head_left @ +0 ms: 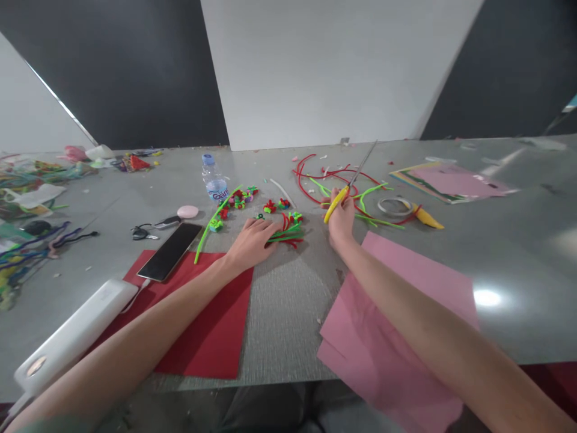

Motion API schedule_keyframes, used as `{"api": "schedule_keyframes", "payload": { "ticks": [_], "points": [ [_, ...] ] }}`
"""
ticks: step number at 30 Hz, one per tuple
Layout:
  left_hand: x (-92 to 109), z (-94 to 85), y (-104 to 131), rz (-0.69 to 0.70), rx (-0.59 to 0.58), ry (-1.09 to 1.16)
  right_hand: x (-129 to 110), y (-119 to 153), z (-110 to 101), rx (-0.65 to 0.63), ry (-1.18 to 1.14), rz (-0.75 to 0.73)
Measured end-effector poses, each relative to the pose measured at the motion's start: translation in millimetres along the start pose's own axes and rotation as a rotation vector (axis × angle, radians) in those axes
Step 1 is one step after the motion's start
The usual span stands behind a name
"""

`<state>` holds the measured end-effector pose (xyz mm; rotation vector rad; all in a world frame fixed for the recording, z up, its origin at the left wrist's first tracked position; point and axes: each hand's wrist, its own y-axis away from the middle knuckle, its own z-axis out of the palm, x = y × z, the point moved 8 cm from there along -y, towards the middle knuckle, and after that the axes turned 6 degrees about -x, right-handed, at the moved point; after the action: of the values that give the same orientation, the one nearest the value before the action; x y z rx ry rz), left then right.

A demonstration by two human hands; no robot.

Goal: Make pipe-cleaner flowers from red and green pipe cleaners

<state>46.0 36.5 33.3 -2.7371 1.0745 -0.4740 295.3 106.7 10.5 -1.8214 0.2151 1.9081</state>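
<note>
My right hand [341, 221] is closed around the yellow handles of a pair of scissors [360, 168], whose metal blades point up and away. Green and red cut pipe cleaners [291, 236] stick out to the right from under the fingers and thumb of my left hand [253, 242], which is closed on them low over the table. Beyond that hand lie small twisted pipe-cleaner shapes [269, 206] in red, green and other colours. Long red and green pipe cleaners [369, 195] spread loosely behind and beside my right hand.
A water bottle [213, 179] stands behind the left hand. To the left are a phone [170, 252], a white power bank [76, 334], small black scissors [143, 233] and red paper [211, 325]. Pink sheets [383, 337] lie under my right forearm; a wire coil [394, 207] sits beyond.
</note>
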Motion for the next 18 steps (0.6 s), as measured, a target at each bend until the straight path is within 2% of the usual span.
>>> {"api": "schedule_keyframes", "payload": {
  "ticks": [5,14,18],
  "points": [
    [-2,3.5,1,0.023,0.002,0.037,2,-1,0,-0.010,-0.004,-0.022],
    [-10,0.5,3,-0.142,0.010,0.046,-5,3,1,-0.044,-0.060,-0.041],
    [-9,-0.1,2,-0.145,0.009,0.039,-16,14,11,-0.152,-0.014,-0.025]
  ]
}}
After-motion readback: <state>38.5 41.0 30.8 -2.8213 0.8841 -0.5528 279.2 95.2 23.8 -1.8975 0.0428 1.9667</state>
